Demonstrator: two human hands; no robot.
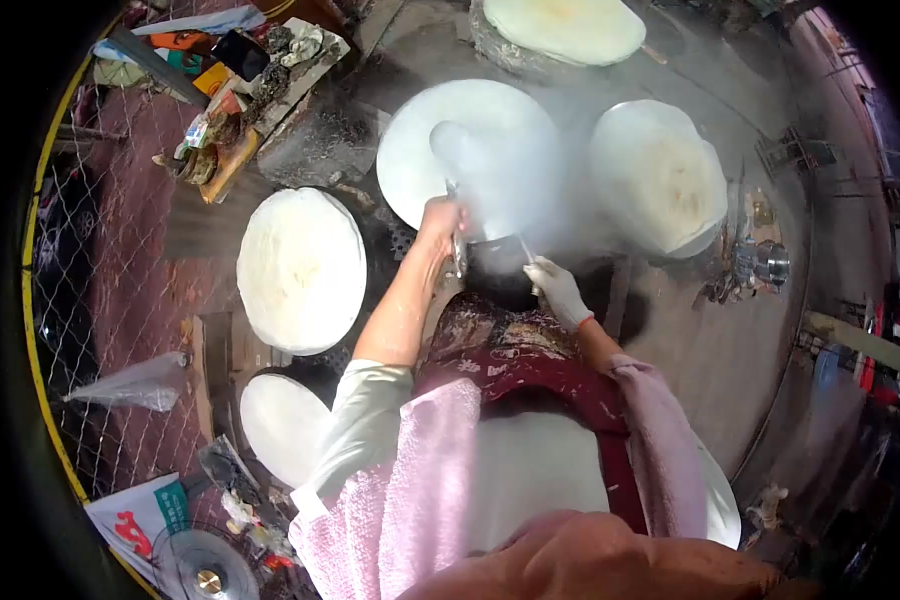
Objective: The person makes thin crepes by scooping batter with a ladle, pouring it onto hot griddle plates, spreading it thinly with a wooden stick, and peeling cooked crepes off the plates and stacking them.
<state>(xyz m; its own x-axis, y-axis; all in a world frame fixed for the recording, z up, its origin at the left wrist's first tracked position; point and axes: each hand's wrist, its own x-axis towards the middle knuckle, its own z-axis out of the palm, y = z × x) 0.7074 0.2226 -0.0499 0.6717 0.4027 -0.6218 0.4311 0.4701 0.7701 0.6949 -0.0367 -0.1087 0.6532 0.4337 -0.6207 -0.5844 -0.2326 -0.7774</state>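
My bare left hand (442,224) is closed round the handle of a ladle (452,145), whose rounded, whitish head lies over the large white round sheet (410,130) in front of me. Steam hides much of that sheet's right side. My right hand (558,290), in a white glove, grips a thin-handled scraper (527,247) by the sheet's near edge; its far end is blurred by steam. Below the two hands shows a dark opening, partly hidden.
Stacks of pale round flatbreads stand left (300,270), right (660,180) and far ahead (570,28); another pale disc (282,425) lies lower left. Metal utensils (760,260) sit at right. Cluttered board (260,120) and wire fence (80,300) border the left.
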